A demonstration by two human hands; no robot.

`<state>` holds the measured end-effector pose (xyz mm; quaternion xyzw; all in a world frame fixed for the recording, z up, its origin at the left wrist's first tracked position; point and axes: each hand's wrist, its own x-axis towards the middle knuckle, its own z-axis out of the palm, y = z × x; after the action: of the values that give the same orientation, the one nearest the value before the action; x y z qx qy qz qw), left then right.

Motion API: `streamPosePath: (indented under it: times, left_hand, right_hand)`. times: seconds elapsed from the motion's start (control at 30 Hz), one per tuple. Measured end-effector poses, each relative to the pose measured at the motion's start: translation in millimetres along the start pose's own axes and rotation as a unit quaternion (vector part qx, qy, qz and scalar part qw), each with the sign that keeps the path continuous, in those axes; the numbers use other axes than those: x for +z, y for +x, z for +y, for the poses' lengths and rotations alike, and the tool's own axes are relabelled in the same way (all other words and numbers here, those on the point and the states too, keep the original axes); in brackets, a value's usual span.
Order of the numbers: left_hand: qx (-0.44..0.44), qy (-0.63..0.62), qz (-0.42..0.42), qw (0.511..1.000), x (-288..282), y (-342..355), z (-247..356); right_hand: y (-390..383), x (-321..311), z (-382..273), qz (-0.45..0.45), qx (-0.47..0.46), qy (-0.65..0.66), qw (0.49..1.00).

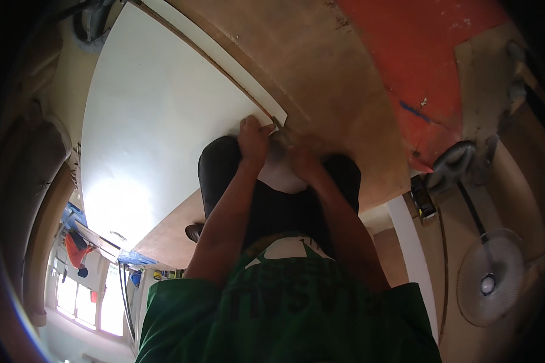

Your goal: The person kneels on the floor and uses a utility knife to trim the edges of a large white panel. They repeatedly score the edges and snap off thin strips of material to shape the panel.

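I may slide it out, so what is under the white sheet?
A brown board shows beyond the upper-right and lower edges of the white sheet, which seems to rest on it. Anything else beneath the sheet is covered.

On my feed, bright windows (111, 299) glow with daylight at the lower left, set beside a pale wall (60, 340). Over on the right I can see a fan (475, 266) on a dark pole (472, 209).

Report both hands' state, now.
Left hand: fingers curled, beside the long thin brown strip at its lower end; grip cannot be told.
Right hand: blurred; whether open or closed cannot be told.
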<state>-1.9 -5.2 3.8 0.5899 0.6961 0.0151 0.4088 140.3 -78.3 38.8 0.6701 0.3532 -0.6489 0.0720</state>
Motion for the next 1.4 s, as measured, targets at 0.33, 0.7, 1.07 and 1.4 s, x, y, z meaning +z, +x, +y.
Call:
streamPosePath:
  times: [0.33, 0.7, 1.07, 1.4]
  left_hand:
    - [0.007, 0.002, 0.023, 1.0, 7, 2, -6]
    - [0.044, 0.03, 0.005, 0.999, 7, 13, -12]
    - [0.027, 0.025, -0.076, 0.996, 3, 39, -34]
    - [0.083, 0.097, -0.01, 0.992, 3, 27, -26]
  right_hand:
    - [-12, 18, -9, 0.051, 0.025, 0.054, 0.997]
    - [-10, 15, 14, 0.241, -0.185, -0.015, 0.953]
    - [-158, 5, 72, 0.113, 0.067, 0.559, 0.819]
    - [-119, 51, 59, 0.125, -0.022, 0.59, 0.797]
